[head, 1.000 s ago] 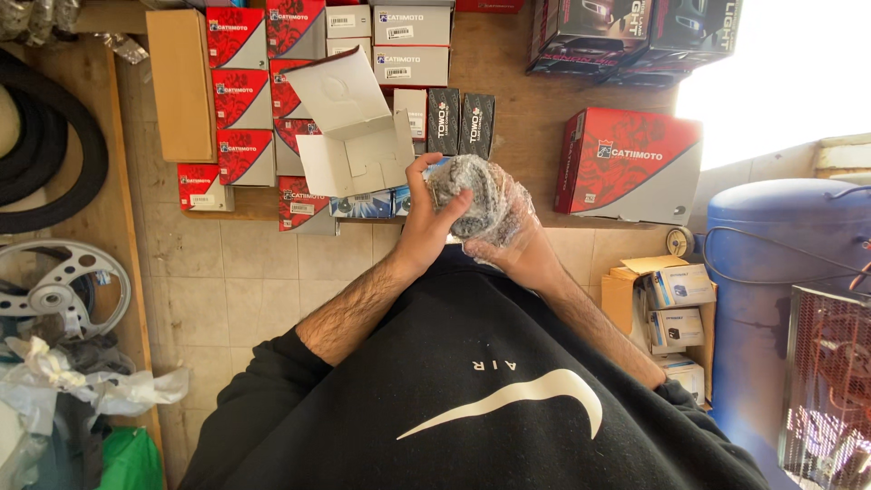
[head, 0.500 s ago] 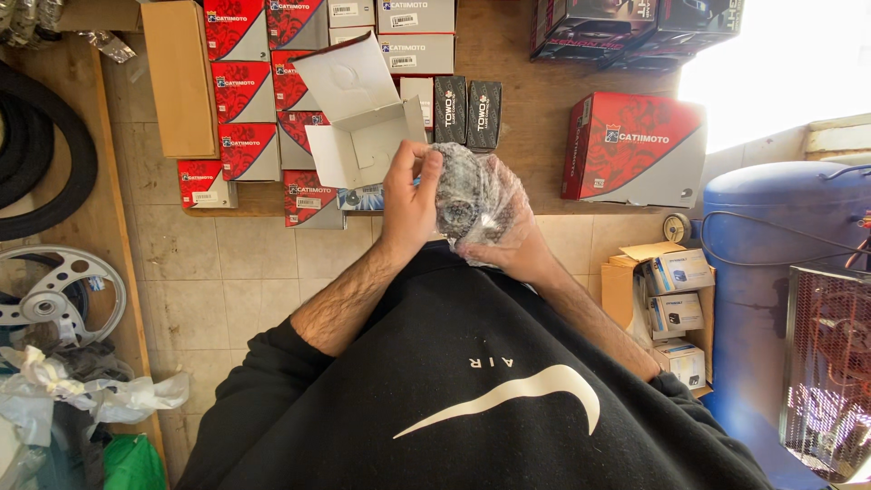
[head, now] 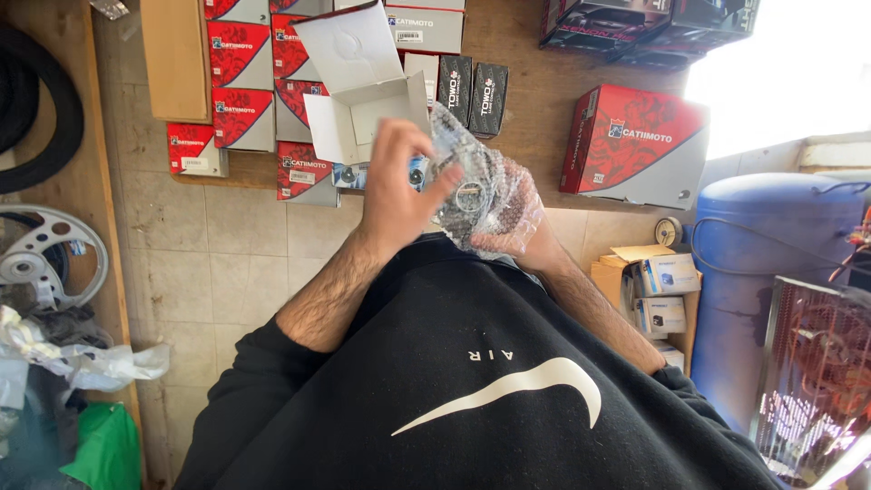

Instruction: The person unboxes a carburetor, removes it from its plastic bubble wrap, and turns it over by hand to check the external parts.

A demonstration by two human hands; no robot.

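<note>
From the head camera, the left hand and right hand both grasp a clear plastic bag holding a metal chain, just below the open white box. Since a second ago, the left fingers have shifted up over the bag's top, so the bag remains outside the box.

A wooden counter carries red boxes, an open white box, two black boxes, and a large red box.
</note>
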